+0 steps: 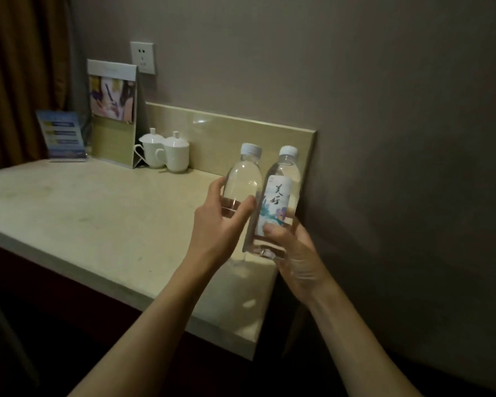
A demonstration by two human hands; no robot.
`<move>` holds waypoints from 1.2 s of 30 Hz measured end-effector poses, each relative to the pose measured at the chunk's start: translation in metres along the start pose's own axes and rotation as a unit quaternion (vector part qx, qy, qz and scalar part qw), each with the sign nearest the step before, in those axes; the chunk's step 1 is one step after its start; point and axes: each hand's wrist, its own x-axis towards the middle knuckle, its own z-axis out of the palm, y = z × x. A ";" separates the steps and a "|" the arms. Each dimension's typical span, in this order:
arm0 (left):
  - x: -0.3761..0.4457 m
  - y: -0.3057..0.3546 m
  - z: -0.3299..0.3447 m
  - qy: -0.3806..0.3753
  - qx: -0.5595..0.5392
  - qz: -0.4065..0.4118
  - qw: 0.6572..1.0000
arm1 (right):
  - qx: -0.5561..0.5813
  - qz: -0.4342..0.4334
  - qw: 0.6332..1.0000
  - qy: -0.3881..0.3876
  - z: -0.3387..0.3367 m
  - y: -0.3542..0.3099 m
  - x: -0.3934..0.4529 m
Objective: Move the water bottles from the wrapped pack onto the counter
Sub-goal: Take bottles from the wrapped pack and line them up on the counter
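Two clear water bottles with white caps are side by side over the right end of the pale counter (98, 213). My left hand (221, 222) wraps its fingers round the left bottle (244, 179), whose label faces away. My right hand (292, 253) grips the lower part of the right bottle (281, 202), thumb on its white label with dark characters and coloured print. Whether the bottles' bases touch the counter is hidden by my hands. No wrapped pack is in view.
Two white lidded cups (166, 151) stand by the backsplash (229, 138). Left of them are a standing menu card (113, 113) and a blue leaflet holder (62, 136). A wall socket (143, 57) sits above. A wall lies close on the right.
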 end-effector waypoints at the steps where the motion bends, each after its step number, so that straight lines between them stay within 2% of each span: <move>1: 0.006 -0.007 -0.004 0.007 0.008 0.006 1.000 | -0.018 0.006 1.000 0.002 0.002 0.003 0.010; 7: 0.058 -0.044 -0.022 0.037 -0.033 -0.023 0.999 | -0.124 0.028 0.992 0.011 0.009 0.018 0.077; 11: 0.098 -0.064 -0.030 0.021 -0.028 -0.022 0.999 | -0.170 0.043 0.984 0.012 0.010 0.025 0.121; 14: 0.123 -0.078 -0.038 -0.017 -0.031 -0.019 0.999 | -0.177 0.014 0.984 0.026 0.012 0.028 0.145; 17: 0.142 -0.097 -0.050 -0.066 -0.034 -0.033 0.997 | -0.232 0.000 0.971 0.053 0.017 0.034 0.166; 22: 0.172 -0.136 -0.067 -0.098 -0.017 -0.062 0.993 | -0.266 0.019 0.960 0.092 0.028 0.054 0.200; 27: 0.203 -0.156 -0.082 -0.158 -0.032 -0.042 0.986 | -0.306 0.027 0.941 0.142 0.042 0.068 0.225; 36: 0.232 -0.182 -0.104 -0.246 -0.111 -0.008 0.963 | -0.274 0.028 0.931 0.239 0.067 0.095 0.245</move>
